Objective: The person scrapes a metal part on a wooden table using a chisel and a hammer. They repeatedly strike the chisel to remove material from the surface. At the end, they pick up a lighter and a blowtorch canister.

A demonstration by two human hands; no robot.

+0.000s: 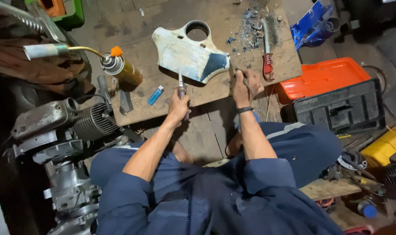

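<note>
White and blue paint covers the flat panel [190, 54], a shield-shaped part with a round hole near its far edge, which lies flat on the wooden board [163, 17]. The panel sits just beyond both hands, between them and slightly farther from the person.

The left hand [179, 107] is closed in a fist around the handle of a scraper tool [181, 83]. The tool points away from the person, and its tip meets the near edge of the panel at the lower left of the blue patch.

The right hand [243, 87] is closed around a thin metal tool [246, 82]; its exact type cannot be determined. This hand rests at the near right corner of the panel, just beside the blue area, and carries a dark band at the wrist.

Surrounding items:
- A blue lighter [155, 95] lies on the board, left of the left hand.
- A gas torch canister [122, 69] with an orange fitting lies farther left, at the board edge.
- A red-handled wire brush [266, 48] lies right of the panel, beside a patch of blue paint flakes [250, 26].
- An orange and black toolbox [337, 93] stands open to the right.
- An engine [67, 130] stands left of the person's knee.
</note>
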